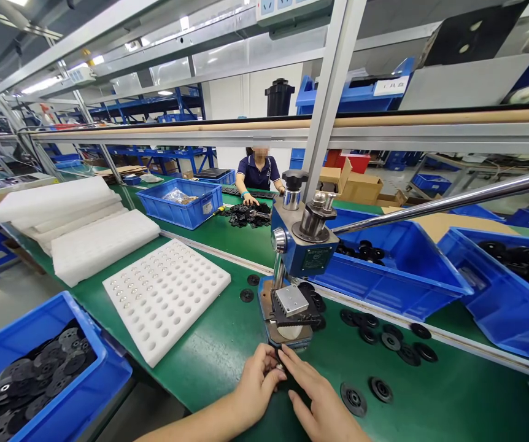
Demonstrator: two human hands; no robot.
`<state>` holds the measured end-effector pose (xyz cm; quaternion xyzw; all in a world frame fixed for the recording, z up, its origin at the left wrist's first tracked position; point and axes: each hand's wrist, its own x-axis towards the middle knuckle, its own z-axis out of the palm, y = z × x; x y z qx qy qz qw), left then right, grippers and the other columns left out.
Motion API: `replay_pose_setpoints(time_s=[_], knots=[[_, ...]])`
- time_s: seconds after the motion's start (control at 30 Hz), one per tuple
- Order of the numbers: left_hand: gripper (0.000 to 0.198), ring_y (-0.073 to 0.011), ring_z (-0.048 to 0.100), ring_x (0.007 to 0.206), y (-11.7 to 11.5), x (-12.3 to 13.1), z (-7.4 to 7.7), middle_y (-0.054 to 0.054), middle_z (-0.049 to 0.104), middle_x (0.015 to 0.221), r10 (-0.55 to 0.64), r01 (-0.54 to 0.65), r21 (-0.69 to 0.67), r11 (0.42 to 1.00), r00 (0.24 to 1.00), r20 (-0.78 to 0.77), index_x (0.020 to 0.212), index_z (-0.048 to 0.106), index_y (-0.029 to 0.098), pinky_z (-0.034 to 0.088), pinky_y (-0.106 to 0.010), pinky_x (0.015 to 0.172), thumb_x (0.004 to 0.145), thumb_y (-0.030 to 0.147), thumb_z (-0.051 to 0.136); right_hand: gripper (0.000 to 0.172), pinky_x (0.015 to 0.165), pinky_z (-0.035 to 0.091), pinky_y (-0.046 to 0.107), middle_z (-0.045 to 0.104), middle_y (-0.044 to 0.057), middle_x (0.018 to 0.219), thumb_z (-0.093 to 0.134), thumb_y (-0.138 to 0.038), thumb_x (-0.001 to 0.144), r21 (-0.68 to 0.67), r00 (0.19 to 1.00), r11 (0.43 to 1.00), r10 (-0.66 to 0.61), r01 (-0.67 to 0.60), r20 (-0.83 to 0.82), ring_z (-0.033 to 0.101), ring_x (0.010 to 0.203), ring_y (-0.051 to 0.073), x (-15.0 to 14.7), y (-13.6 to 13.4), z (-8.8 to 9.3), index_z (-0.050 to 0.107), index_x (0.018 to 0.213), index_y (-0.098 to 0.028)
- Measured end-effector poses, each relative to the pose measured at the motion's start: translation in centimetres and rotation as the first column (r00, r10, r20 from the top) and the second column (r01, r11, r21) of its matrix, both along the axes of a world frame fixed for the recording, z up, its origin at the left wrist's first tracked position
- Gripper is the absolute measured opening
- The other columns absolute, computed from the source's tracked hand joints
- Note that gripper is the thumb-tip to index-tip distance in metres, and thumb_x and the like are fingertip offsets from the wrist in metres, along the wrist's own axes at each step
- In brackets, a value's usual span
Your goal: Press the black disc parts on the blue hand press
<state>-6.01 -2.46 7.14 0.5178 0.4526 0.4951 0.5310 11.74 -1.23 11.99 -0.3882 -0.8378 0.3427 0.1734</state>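
Observation:
My left hand (pixel 259 382) is closed in a pinch in front of the hand press. A tiny pale, shiny piece shows at its fingertips, too small to name. Close against it, my right hand (pixel 313 393) has its fingers stretched out and the thumb apart. Something dark lies between the hands, mostly hidden. Just beyond the fingertips stands the blue hand press (pixel 308 258), with a metal block (pixel 291 299) low on it. Black ridged discs (pixel 353 399) lie on the green table to the right of my hands.
A white foam tray (pixel 191 301) with rows of holes, some holding small shiny parts, lies at left. Blue bins (pixel 101 353) of black discs stand at lower left and right (pixel 430 288). The press's long lever (pixel 448 199) reaches rightward. A co-worker (pixel 259 172) sits opposite.

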Motion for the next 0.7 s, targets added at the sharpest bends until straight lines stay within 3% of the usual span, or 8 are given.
replay_pose_setpoints(time_s=[0.23,0.5,0.7], knots=[[0.021,-0.0114,0.05,0.062,-0.1,-0.2,-0.3,0.005,0.052,0.07,0.006,-0.005,0.013,1.0,0.998,-0.064,0.106,0.049,0.019,0.042,-0.024,0.06,0.088,0.025,0.059,0.06,0.124,0.025,0.051,0.033,0.004,0.16,0.043,-0.02,0.094,-0.034,0.997,0.999,-0.016,0.019,0.077,0.029,0.15,0.025,-0.1,0.0,0.8,0.036,0.154,-0.027],[0.027,-0.0114,0.047,0.062,-0.1,-0.2,-0.1,0.006,0.05,0.067,0.032,-0.031,0.018,0.999,0.997,-0.074,0.109,0.051,0.018,0.04,-0.025,0.062,0.085,0.019,0.062,0.058,0.123,0.028,0.053,0.036,0.006,0.159,0.046,-0.026,0.096,-0.058,0.999,0.998,-0.008,0.01,0.042,0.033,0.148,0.026,0.2,-0.1,1.2,0.037,0.153,-0.028],[0.028,-0.0121,0.052,0.063,-0.2,-0.3,0.3,0.004,0.056,0.071,0.025,-0.025,-0.028,0.999,0.999,-0.023,0.111,0.049,0.018,0.041,-0.025,0.061,0.085,0.02,0.06,0.061,0.124,0.026,0.052,0.033,0.003,0.161,0.048,-0.025,0.093,-0.069,0.998,0.997,-0.019,0.023,0.064,0.026,0.151,0.026,0.0,-0.1,0.9,0.037,0.153,-0.031]])
